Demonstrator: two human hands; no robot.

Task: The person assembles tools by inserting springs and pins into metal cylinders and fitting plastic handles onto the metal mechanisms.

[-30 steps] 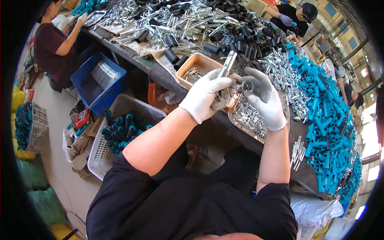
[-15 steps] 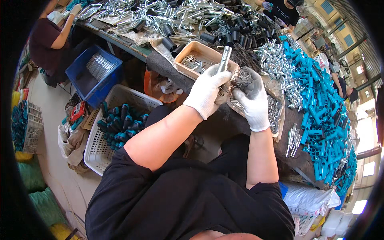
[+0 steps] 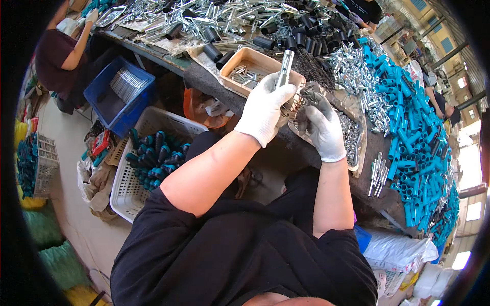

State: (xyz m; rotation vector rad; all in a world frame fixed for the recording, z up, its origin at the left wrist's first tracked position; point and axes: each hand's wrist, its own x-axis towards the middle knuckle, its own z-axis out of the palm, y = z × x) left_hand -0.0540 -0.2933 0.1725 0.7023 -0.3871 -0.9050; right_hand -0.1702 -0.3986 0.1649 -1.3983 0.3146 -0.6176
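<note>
In my white-gloved left hand is a shiny metal tube, pointing up and away from me with small holes in its side. A black tube end lies right at its far tip; I cannot tell whether they are joined. Against the left fingers sits a tangle of thin wire coil springs. My right hand, gloved with a darkened palm and fingertips, is closed on the springs' right side. Just beyond the hands, a tan tray holds small metal pins.
Piles of metal tubes, black sleeves and teal tubes cover the bench. Small metal parts lie beside my right hand. To the left stand a white basket of teal-and-black handles and a blue crate. Another person works farther left.
My right hand's fingers have shifted among the springs, and the tangle now spreads between both hands. The left hand keeps the tube, with little movement. The view has shifted slightly.
</note>
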